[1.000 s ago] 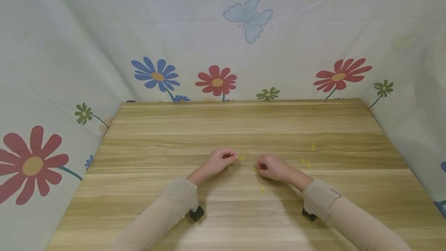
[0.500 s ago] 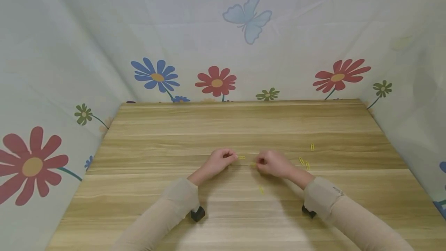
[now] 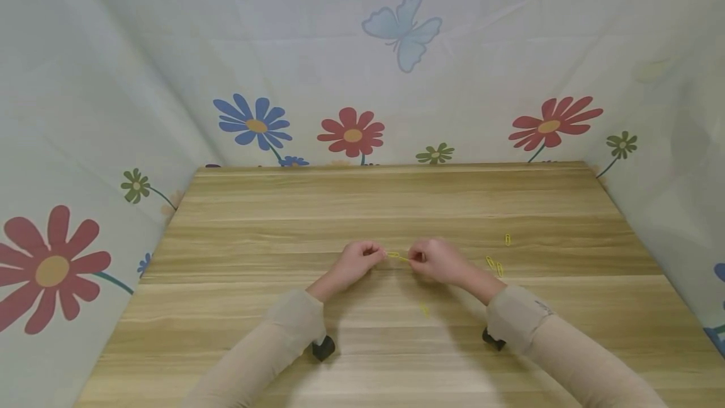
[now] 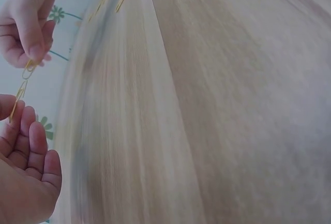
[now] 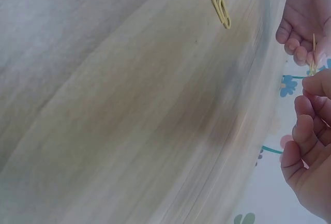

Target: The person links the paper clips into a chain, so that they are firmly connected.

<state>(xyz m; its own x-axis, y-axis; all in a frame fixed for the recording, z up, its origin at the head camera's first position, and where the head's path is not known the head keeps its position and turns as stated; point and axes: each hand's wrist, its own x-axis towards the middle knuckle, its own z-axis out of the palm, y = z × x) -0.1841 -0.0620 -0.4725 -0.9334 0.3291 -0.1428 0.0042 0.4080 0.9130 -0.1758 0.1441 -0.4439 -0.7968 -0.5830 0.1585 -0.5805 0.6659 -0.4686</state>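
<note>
Flower-printed cloth (image 3: 464,74) hung behind and along both sides of the worktop (image 3: 255,219), plain wood grain in pale and darker bands. Over the worktop's middle, left hand (image 3: 358,259) and right hand (image 3: 442,262), both pinching between thumb and forefinger: left paperclip (image 3: 393,255) in one, right paperclip (image 3: 404,259) in the other, both yellow, tips meeting or nearly so. Cannot tell whether hooked. Probably best to hold only the outer ends, leave the facing loops bare, and slide gently without bending the wire. On the worktop's right, three loose paperclips (image 3: 508,239); nearer its front edge, another paperclip (image 3: 425,310).
</note>
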